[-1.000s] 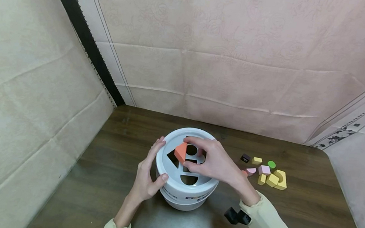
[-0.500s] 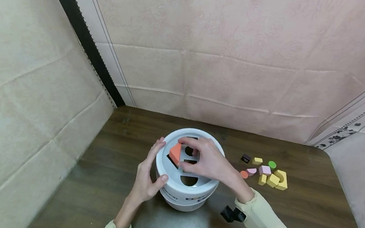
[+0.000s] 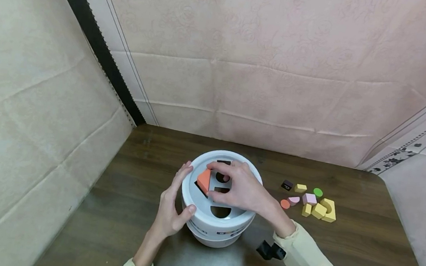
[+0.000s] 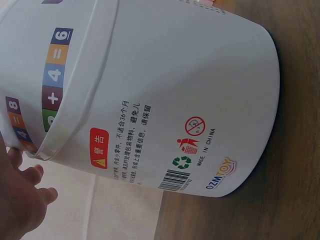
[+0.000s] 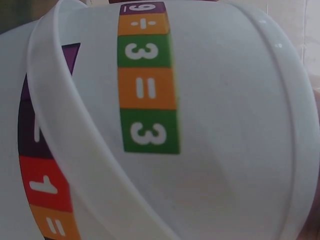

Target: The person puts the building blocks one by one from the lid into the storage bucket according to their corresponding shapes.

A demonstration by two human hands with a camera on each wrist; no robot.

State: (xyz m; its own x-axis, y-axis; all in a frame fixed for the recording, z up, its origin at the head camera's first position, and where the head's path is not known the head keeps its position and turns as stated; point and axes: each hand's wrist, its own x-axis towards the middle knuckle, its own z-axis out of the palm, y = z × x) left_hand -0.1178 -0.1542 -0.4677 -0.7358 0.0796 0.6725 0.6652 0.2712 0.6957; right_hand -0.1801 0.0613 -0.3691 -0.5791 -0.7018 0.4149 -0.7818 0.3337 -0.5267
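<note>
A white bucket (image 3: 207, 236) with a shape-sorter lid (image 3: 202, 206) stands on the table. My left hand (image 3: 169, 208) rests against the lid's left side, fingers fairly straight and thumb at the near rim. Between thumb and fingertips, my right hand (image 3: 244, 188) pinches an orange triangular block (image 3: 203, 180) at the triangular hole. Part of that hole shows dark below the block; how deep the block sits I cannot tell. In the left wrist view, fingertips (image 4: 35, 175) lie by the bucket's upper part. The right wrist view shows the bucket's wall (image 5: 225, 110), the block hidden.
Right of the bucket lie several loose blocks, among them a black one (image 3: 287, 185), a green round one (image 3: 317, 192), a purple one (image 3: 309, 199), an orange round one (image 3: 285, 204) and a yellow one with a curved notch (image 3: 329, 213). A white handle (image 5: 92, 135) crosses the bucket's side.
My right hand has brought the orange block left and slightly down, from over the lid's middle to the triangular hole. In the last half second it barely moves. The left hand stays put.
</note>
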